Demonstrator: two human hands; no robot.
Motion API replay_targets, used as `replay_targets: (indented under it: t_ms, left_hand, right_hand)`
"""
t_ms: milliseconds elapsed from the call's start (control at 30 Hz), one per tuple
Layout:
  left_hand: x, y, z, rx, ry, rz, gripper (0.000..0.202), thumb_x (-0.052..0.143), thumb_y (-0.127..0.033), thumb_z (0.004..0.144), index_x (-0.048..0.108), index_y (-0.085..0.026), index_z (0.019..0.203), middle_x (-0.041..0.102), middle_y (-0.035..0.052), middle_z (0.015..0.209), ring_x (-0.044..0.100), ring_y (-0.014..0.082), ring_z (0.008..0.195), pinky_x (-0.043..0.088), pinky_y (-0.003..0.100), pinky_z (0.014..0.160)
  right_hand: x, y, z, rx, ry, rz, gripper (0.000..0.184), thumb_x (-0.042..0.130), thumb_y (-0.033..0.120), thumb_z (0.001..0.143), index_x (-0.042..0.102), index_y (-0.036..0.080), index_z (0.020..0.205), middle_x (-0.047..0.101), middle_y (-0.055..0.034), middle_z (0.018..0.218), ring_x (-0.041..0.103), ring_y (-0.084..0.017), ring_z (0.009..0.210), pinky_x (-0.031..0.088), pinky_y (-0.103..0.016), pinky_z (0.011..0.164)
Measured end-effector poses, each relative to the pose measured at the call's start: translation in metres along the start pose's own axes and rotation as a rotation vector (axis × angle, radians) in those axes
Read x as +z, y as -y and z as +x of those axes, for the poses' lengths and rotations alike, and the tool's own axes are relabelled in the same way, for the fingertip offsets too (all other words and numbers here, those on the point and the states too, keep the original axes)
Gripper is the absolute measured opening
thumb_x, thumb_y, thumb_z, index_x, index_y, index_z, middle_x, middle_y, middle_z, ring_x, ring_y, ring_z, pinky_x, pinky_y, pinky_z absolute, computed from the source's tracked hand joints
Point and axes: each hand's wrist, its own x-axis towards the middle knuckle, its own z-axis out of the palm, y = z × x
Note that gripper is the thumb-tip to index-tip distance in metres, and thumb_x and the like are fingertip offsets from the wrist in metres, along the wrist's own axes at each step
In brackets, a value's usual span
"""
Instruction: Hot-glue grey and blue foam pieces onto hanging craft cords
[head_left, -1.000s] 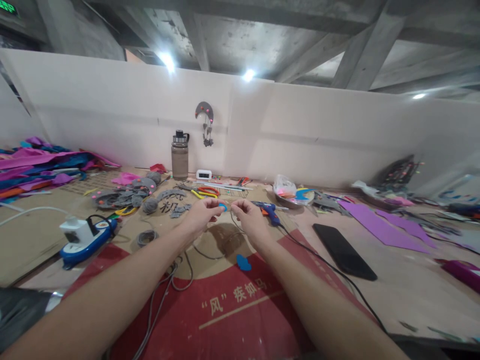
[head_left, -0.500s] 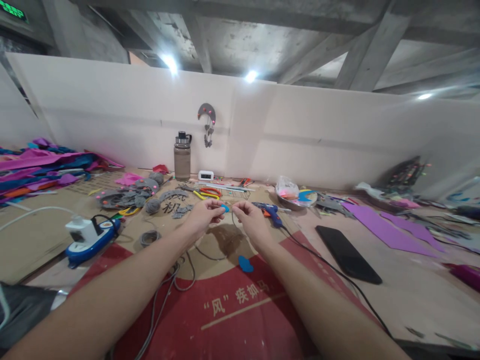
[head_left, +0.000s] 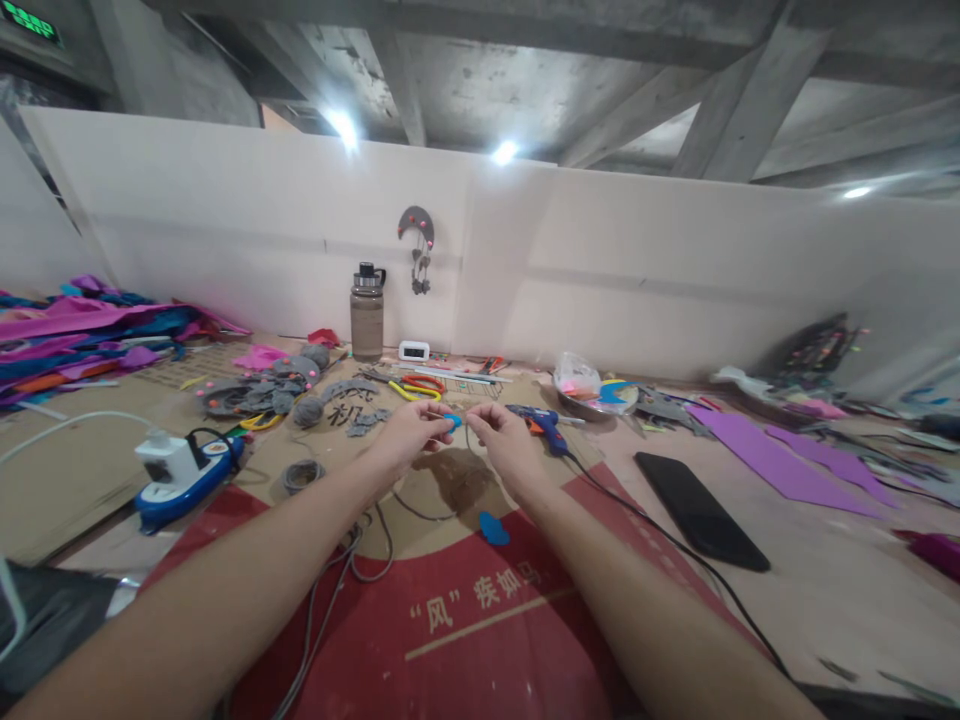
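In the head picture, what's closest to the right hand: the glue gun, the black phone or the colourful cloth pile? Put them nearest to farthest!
1. Glue gun: just right of the right hand.
2. Black phone: farther right.
3. Colourful cloth pile: far left.

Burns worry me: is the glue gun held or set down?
Set down: the glue gun rests just beyond the right hand, whose fingers pinch a grey cord.

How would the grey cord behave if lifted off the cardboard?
Probably floppy: the grey cord lies in slack curves and loops. Likely light, since it looks thin. It may tangle, as strands cross and bunch on the cardboard.
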Motion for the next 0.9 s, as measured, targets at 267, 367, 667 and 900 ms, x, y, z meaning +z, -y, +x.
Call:
replay_targets:
  t_ms: [267, 367, 667, 900]
  left_hand:
    - [0.0015, 0.0007, 0.0009, -0.014, -0.003, 0.015, 0.026, 0.075, -0.022, 0.06, 0.058, -0.014, 0.078, 0.059, -0.0007, 0.065, 0.056, 0.0075, 0.054, 0.035, 0.017, 0.047]
    - [0.0022, 0.0, 0.0001, -0.023, -0.004, 0.029, 0.025, 0.074, -0.021, 0.06, 0.059, -0.014, 0.079, 0.059, -0.0007, 0.065, 0.056, 0.0075, 0.054, 0.035, 0.017, 0.046]
    - [0.0055, -0.0035, -0.0035, -0.059, 0.011, 0.083, 0.021, 0.071, -0.016, 0.062, 0.058, -0.013, 0.079, 0.059, -0.0011, 0.062, 0.055, 0.0068, 0.052, 0.035, 0.015, 0.044]
    - [0.0053, -0.0017, -0.0019, -0.045, 0.017, 0.048, 0.018, 0.071, -0.012, 0.065, 0.059, -0.012, 0.078, 0.06, -0.0003, 0.059, 0.056, 0.0069, 0.049, 0.037, 0.015, 0.043]
  right_hand:
    - [-0.0006, -0.0021, 0.0006, 0.0, 0.016, -0.025, 0.024, 0.059, 0.042, 0.071, 0.058, 0.018, 0.071, 0.053, 0.0024, 0.064, 0.041, -0.011, 0.057, 0.035, -0.026, 0.058]
    - [-0.0006, -0.0031, 0.0007, 0.004, 0.019, -0.019, 0.022, 0.059, 0.04, 0.071, 0.058, 0.018, 0.071, 0.052, 0.0027, 0.064, 0.041, -0.011, 0.057, 0.035, -0.026, 0.059]
    - [0.0003, -0.0023, 0.0, 0.022, 0.014, -0.023, 0.02, 0.058, 0.037, 0.071, 0.058, 0.017, 0.073, 0.053, 0.0026, 0.065, 0.041, -0.011, 0.057, 0.034, -0.025, 0.059]
    - [0.0, -0.002, -0.0002, 0.021, 0.022, -0.019, 0.019, 0.059, 0.036, 0.071, 0.058, 0.017, 0.072, 0.053, 0.0023, 0.066, 0.042, -0.011, 0.058, 0.034, -0.025, 0.059]
